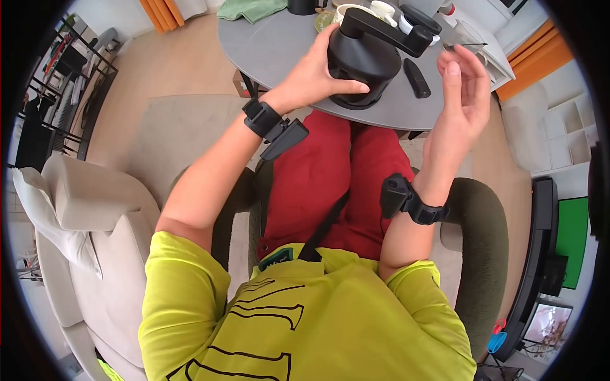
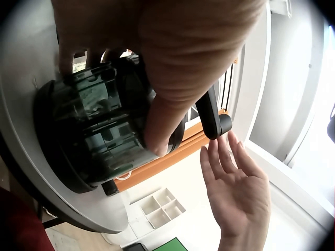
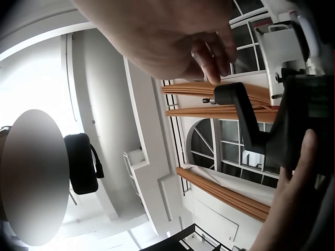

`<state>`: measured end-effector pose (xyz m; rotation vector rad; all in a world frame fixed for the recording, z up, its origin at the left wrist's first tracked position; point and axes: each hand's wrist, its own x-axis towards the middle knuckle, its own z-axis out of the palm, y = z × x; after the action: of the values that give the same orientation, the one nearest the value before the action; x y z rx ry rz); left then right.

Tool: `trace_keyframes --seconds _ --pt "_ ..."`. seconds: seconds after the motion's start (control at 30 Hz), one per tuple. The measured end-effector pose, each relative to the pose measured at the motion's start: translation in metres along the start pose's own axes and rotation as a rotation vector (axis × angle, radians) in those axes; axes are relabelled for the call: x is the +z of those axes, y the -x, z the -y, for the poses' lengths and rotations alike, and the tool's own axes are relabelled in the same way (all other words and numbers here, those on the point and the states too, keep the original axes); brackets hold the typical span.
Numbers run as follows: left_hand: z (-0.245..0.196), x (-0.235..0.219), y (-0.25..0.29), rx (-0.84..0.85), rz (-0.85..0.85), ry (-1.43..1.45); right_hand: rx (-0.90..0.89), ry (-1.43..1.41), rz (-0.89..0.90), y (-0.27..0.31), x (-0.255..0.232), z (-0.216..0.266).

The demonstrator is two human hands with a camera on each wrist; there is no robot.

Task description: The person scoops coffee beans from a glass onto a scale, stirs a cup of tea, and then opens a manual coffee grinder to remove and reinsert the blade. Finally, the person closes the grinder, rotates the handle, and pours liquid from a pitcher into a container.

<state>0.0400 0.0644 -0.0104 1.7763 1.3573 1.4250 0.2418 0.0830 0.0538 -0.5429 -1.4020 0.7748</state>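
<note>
A black hand-crank grinder (image 1: pixel 365 60) with a see-through dark body (image 2: pixel 99 130) stands at the table's near edge. My left hand (image 1: pixel 311 76) grips it, fingers round the far side and thumb across the near side. On top, the crank arm (image 1: pixel 387 33) points right and ends in a rounded knob (image 2: pixel 225 123). My right hand (image 1: pixel 467 92) is raised to the right of the crank, fingers loosely extended, holding nothing. In the left wrist view its fingertips are right by the knob.
An oblong black object (image 1: pixel 416 77) lies on the grey round table (image 1: pixel 267 47) beside the grinder. Behind are a green cloth (image 1: pixel 253 9), a dark mug (image 1: pixel 301 6), pale cups (image 1: pixel 381 9) and a black-lidded container (image 1: pixel 420 20). Chair arms flank my red-trousered legs.
</note>
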Motion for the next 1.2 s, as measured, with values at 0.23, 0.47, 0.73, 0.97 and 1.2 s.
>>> trace_keyframes --seconds 0.23,0.47,0.73,0.97,1.2 --pt "-0.004 -0.003 0.002 0.015 -0.005 -0.016 0.033 -0.039 0.093 0.010 0.005 0.014" --pt "-0.007 -0.002 0.005 0.006 -0.004 0.029 -0.024 0.006 0.166 0.014 0.014 0.009" --pt "-0.004 -0.003 0.006 -0.033 -0.032 0.002 0.102 0.039 0.098 0.014 0.007 0.017" --pt "-0.009 -0.004 0.011 -0.056 -0.014 0.006 0.101 0.005 0.063 0.016 0.007 0.014" --pt "-0.008 -0.006 0.010 -0.038 0.006 0.044 -0.025 -0.051 0.150 0.021 0.021 0.011"
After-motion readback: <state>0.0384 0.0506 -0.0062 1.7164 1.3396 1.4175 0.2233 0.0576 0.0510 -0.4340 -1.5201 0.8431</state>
